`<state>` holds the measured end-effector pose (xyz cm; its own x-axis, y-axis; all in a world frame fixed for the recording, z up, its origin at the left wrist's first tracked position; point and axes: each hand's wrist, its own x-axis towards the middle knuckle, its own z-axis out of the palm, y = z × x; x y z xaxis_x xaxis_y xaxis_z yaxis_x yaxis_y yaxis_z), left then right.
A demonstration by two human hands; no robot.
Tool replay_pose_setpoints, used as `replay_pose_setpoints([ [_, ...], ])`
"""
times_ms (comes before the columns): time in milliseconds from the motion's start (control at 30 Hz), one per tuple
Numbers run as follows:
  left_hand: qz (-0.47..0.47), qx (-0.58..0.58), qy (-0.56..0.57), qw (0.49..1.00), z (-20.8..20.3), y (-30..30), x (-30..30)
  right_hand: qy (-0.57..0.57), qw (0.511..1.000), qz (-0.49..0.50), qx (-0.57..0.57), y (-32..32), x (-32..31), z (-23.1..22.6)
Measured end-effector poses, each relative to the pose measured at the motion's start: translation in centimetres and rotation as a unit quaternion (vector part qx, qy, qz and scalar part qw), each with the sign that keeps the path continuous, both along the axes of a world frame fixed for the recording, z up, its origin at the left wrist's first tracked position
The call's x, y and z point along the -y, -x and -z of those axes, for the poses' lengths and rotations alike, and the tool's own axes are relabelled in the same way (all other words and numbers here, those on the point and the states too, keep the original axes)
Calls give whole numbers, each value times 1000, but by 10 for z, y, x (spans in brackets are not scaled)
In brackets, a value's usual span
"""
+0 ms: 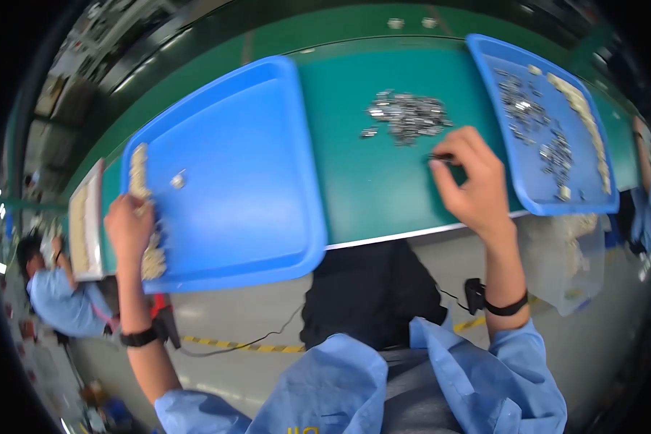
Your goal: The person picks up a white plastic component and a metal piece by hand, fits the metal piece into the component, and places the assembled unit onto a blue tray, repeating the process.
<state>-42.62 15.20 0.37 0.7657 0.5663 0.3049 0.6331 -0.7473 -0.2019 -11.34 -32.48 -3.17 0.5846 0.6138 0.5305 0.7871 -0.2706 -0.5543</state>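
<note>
My left hand (pixel 129 226) is over the left side of a large blue tray (pixel 313 246), its fingers curled at a row of small cream-coloured blocks (pixel 154 262). What those fingers hold, if anything, is hidden. A single pale piece (pixel 179 179) lies apart in the same tray. Thumb and forefinger of my right hand (pixel 479 184) pinch a small dark metal piece (pixel 441 157) above the green table (pixel 372 195). Just beyond that hand, a loose pile of shiny metal pieces (pixel 412 116) lies on the table.
At the right, a second blue tray (pixel 493 69) holds metal pieces and a row of cream blocks (pixel 582 108). Below it is a clear plastic bin (pixel 557 271). A white tray (pixel 87 217) stands at the far left. Co-workers (pixel 69 289) sit at both sides.
</note>
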Motion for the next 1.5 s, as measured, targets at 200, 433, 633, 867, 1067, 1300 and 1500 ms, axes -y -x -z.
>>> replay_pose_setpoints([
  [200, 15, 95, 79, 992, 6, 18, -18, -40, 991, -46, -117, -3, 2, 3],
  [433, 103, 249, 269, 925, -21, -22, 92, -96, 979, -113, -140, -8, 9, 5],
  [633, 317, 355, 564, 675, -17, -58, 257, -155, 932, -170, -279, 9, 9, 1],
  [867, 301, 404, 726, 468, 17, -97, 324, -106, 966, -212, -104, 41, 23, -49],
  [1067, 312, 413, 768, 377, 36, -98, 337, -69, 955, -276, 85, 54, 33, -73],
  [1300, 295, 403, 789, 358, 36, -93, 341, -75, 958, -251, 120, 62, 33, -73],
  [1500, 313, 400, 782, 362, 33, -93, 345, -49, 959, -258, 110, 65, 35, -76],
])
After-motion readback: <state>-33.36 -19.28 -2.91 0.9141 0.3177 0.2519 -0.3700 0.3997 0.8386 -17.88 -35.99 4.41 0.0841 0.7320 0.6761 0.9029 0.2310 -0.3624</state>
